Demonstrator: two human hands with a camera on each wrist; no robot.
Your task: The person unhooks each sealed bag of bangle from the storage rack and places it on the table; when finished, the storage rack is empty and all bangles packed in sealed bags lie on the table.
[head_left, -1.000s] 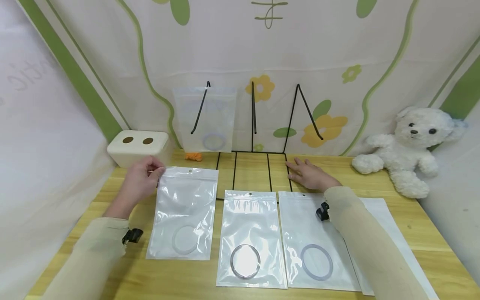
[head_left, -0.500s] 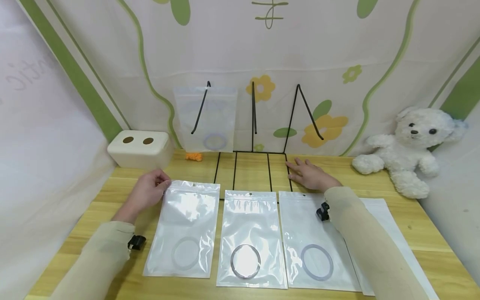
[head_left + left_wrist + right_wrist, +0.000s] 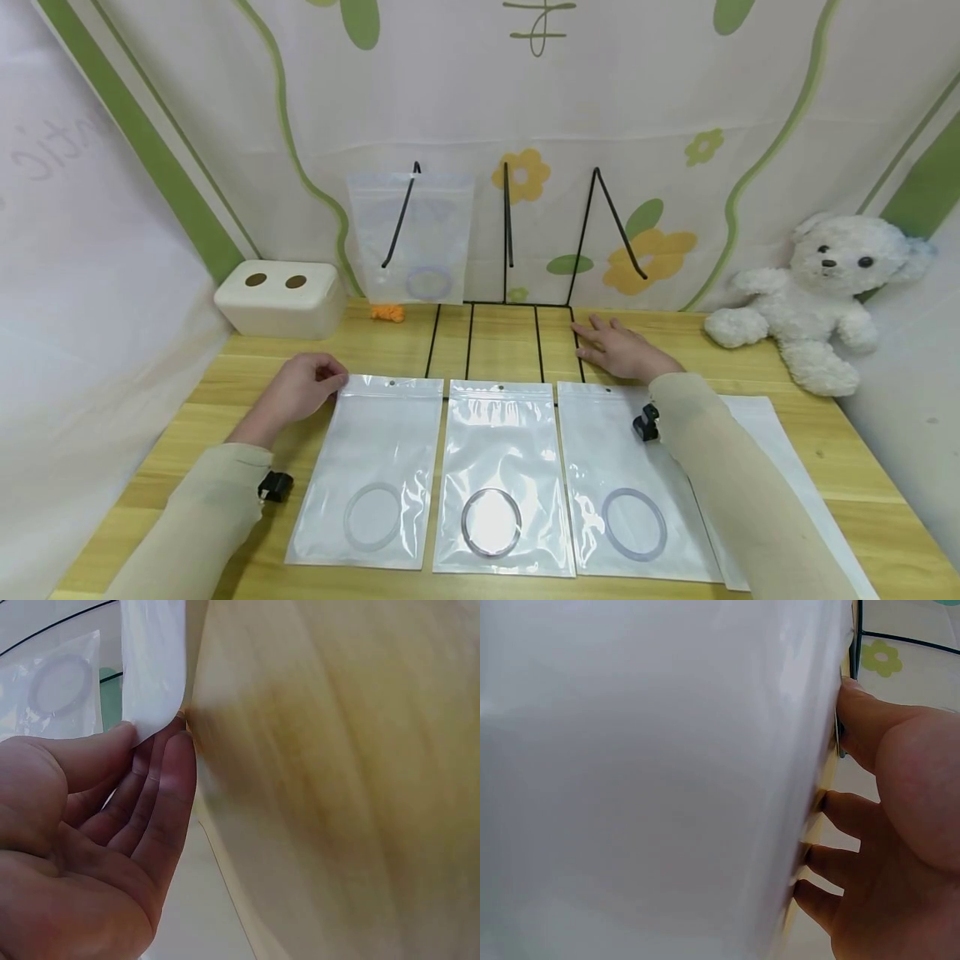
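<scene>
My left hand (image 3: 300,390) pinches the upper left corner of a white zip pouch (image 3: 382,442) with a clear front. A pale ring (image 3: 372,516) shows inside, and the pouch lies on the wooden table. In the left wrist view, thumb and fingers meet at the pouch's rounded corner (image 3: 156,667). Two similar pouches lie to the right: a middle pouch (image 3: 498,450) with a dark ring, and another pouch (image 3: 611,450) with a lilac ring. Fingers spread, my right hand (image 3: 624,350) rests on the table by the wire rack's base (image 3: 539,342).
Another pouch (image 3: 367,233) hangs on the left hook of the black rack. A cream box (image 3: 281,310) and a small orange item (image 3: 387,313) stand behind. At the right sit a white teddy bear (image 3: 828,292) and a partly hidden white pouch (image 3: 780,467).
My left hand has drawn the left pouch toward me and slightly right, bringing it level with the other pouches. My right hand has stayed still.
</scene>
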